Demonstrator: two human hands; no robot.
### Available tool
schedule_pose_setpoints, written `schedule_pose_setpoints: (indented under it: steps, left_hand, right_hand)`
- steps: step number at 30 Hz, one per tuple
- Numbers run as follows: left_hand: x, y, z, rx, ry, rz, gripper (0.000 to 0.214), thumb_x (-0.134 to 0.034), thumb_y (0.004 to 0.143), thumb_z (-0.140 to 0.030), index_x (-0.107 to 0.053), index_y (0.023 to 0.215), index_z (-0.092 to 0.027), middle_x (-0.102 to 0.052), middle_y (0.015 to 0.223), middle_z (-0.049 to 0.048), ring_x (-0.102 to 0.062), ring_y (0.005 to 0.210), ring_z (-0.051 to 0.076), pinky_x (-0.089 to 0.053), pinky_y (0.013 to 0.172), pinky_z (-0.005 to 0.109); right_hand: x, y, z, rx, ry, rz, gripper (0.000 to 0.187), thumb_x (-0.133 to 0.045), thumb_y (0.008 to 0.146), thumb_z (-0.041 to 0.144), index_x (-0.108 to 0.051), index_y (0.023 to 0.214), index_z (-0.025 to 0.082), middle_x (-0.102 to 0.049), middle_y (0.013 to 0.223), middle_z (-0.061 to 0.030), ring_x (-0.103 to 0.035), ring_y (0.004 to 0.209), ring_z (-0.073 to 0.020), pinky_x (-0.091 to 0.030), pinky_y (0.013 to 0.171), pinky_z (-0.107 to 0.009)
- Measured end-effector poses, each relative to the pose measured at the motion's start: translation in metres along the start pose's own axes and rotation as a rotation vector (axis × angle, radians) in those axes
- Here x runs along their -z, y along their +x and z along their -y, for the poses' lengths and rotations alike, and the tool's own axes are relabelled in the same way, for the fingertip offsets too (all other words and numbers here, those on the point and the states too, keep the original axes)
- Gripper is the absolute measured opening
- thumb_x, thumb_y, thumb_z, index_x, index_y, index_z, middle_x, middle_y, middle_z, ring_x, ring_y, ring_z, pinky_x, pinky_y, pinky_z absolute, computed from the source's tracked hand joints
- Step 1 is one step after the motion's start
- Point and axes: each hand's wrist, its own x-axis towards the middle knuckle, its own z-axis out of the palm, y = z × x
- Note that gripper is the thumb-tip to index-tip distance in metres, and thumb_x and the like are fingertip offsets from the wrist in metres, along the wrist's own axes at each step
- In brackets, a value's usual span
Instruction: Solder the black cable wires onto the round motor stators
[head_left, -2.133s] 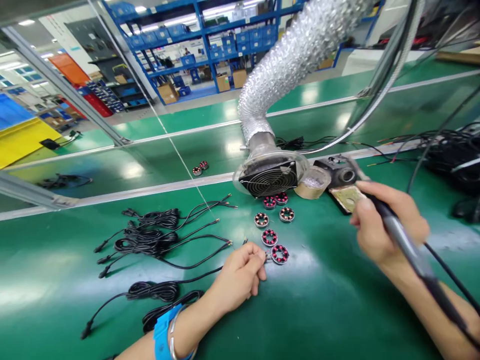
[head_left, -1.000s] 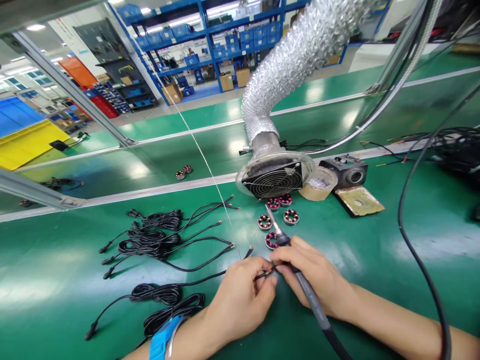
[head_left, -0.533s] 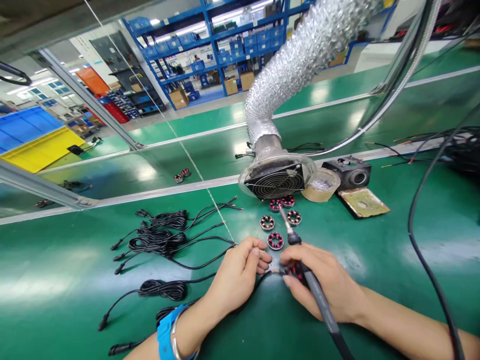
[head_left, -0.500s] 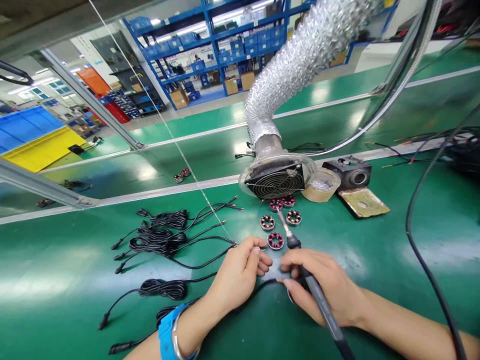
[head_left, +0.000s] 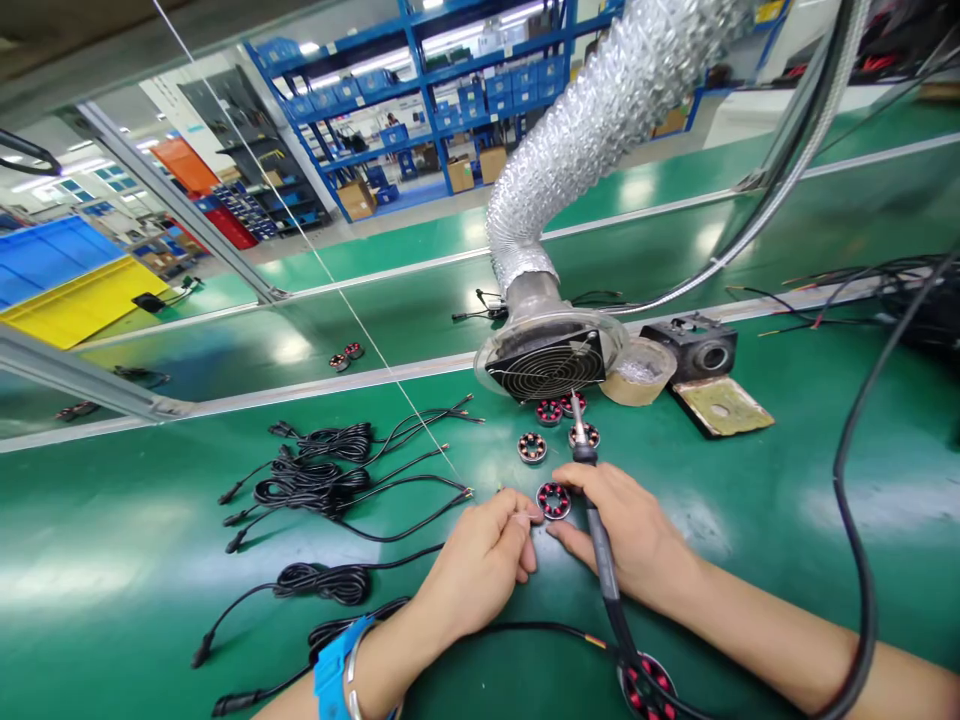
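My right hand (head_left: 634,525) holds a soldering iron (head_left: 602,545), its tip pointing away toward the fan. Thumb and forefinger of the same hand reach around a small ring-shaped motor coil with red windings (head_left: 553,501). Just left of that coil, my left hand (head_left: 487,550) is closed in a pinch on a thin solder wire (head_left: 534,517). Below the hands lies a black cable (head_left: 536,627) with a stripped, coloured end. Another red-wound coil (head_left: 646,685) sits at the bottom edge, partly covered by the iron's cord.
Several coils, such as one with copper windings (head_left: 532,448), lie in front of a fume extractor fan (head_left: 551,366). Coiled black cables (head_left: 322,485) spread across the left. A tape roll (head_left: 639,372) and soldering iron stand (head_left: 701,348) with a sponge (head_left: 721,407) stand behind right.
My right hand has moved forward to the red-wound coil, and the iron has swung more upright. The cable end near my right thumb now lies lower on the table. Another coil shows at the bottom.
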Motion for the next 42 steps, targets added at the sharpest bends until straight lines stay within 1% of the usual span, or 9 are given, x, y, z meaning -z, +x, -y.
schedule_pose_setpoints:
  steps: [4, 6, 9, 15, 19, 25, 29, 36, 42]
  left_hand:
    - [0.000, 0.000, 0.000, 0.051, -0.011, -0.001, 0.026, -0.037, 0.098, -0.031, -0.049, 0.119, -0.021, -0.059, 0.063, -0.0058, -0.053, 0.051, 0.011, -0.042, 0.054, 0.022]
    - [0.002, 0.000, -0.002, 0.077, 0.002, 0.024, 0.023, -0.036, 0.098, -0.031, -0.054, 0.107, -0.020, -0.054, 0.057, -0.0068, -0.048, 0.046, 0.010, -0.038, 0.050, 0.022]
    - [0.005, 0.000, -0.006, 0.057, 0.079, -0.019, 0.023, -0.038, 0.097, -0.033, -0.055, 0.088, -0.020, -0.043, 0.054, -0.0079, -0.041, 0.045, 0.010, -0.031, 0.047, 0.022]
    - [0.003, -0.002, -0.021, -0.019, 0.449, -0.065, 0.024, -0.057, 0.088, -0.044, -0.057, 0.095, -0.021, -0.041, 0.056, -0.0078, -0.039, 0.053, 0.013, -0.024, 0.052, 0.025]
    - [0.001, 0.000, -0.021, -0.057, 0.534, -0.061, 0.014, -0.049, 0.091, -0.028, -0.050, 0.079, -0.020, -0.043, 0.056, -0.0060, -0.039, 0.053, 0.013, -0.023, 0.053, 0.026]
    - [0.015, 0.004, -0.012, -0.011, 0.402, 0.008, 0.019, -0.044, 0.092, -0.028, -0.051, 0.077, -0.020, -0.045, 0.060, -0.0053, -0.039, 0.055, 0.012, -0.026, 0.052, 0.024]
    - [0.022, 0.005, -0.008, -0.010, 0.269, -0.005, 0.021, -0.044, 0.093, -0.032, -0.053, 0.078, -0.019, -0.042, 0.061, -0.0060, -0.036, 0.056, 0.011, -0.028, 0.051, 0.023]
    - [0.004, -0.005, -0.018, 0.073, 0.322, 0.077, 0.025, -0.059, 0.085, -0.045, -0.061, 0.082, -0.020, -0.030, 0.047, -0.0098, -0.025, 0.045, 0.009, -0.015, 0.044, 0.024]
    - [0.004, 0.002, -0.005, 0.104, 0.000, 0.105, 0.019, -0.058, 0.082, -0.035, -0.055, 0.074, -0.018, -0.034, 0.051, -0.0092, -0.024, 0.048, 0.009, -0.017, 0.046, 0.024]
  right_hand:
    - [0.001, 0.005, 0.001, 0.038, 0.058, 0.035, 0.037, -0.061, 0.086, 0.019, -0.047, 0.121, 0.019, -0.061, 0.095, -0.0092, -0.058, 0.083, -0.0250, -0.053, 0.072, -0.041]
    - [0.005, 0.005, 0.002, 0.081, 0.157, 0.090, 0.040, -0.057, 0.082, 0.011, -0.047, 0.120, 0.020, -0.061, 0.096, -0.0079, -0.057, 0.083, -0.0234, -0.052, 0.073, -0.039]
    - [0.010, 0.003, 0.003, 0.105, 0.272, 0.163, 0.052, -0.056, 0.075, 0.007, -0.044, 0.123, 0.019, -0.061, 0.101, -0.0075, -0.058, 0.086, -0.0227, -0.052, 0.076, -0.038]
    - [0.011, 0.000, 0.005, 0.099, 0.385, 0.179, 0.053, -0.056, 0.078, 0.007, -0.042, 0.127, 0.023, -0.060, 0.112, -0.0069, -0.062, 0.091, -0.0196, -0.053, 0.078, -0.032]
    - [0.008, -0.001, 0.008, 0.076, 0.394, 0.250, 0.057, -0.057, 0.076, 0.007, -0.041, 0.128, 0.023, -0.059, 0.111, -0.0076, -0.062, 0.092, -0.0215, -0.055, 0.078, -0.035]
    - [0.011, -0.002, 0.008, 0.087, 0.364, 0.216, 0.052, -0.054, 0.076, 0.006, -0.044, 0.124, 0.022, -0.061, 0.107, -0.0060, -0.061, 0.087, -0.0195, -0.054, 0.075, -0.033]
    - [0.017, -0.002, 0.003, 0.040, 0.383, 0.145, 0.051, -0.057, 0.074, 0.005, -0.046, 0.122, 0.022, -0.061, 0.108, -0.0048, -0.063, 0.090, -0.0170, -0.054, 0.081, -0.029]
    - [0.013, -0.003, 0.003, 0.135, 0.336, 0.072, 0.051, -0.060, 0.079, 0.008, -0.046, 0.126, 0.020, -0.062, 0.110, -0.0073, -0.064, 0.094, -0.0185, -0.055, 0.082, -0.030]
    - [0.014, -0.003, 0.005, 0.179, 0.287, 0.064, 0.046, -0.057, 0.081, 0.008, -0.046, 0.124, 0.020, -0.062, 0.103, -0.0083, -0.062, 0.084, -0.0196, -0.056, 0.073, -0.032]
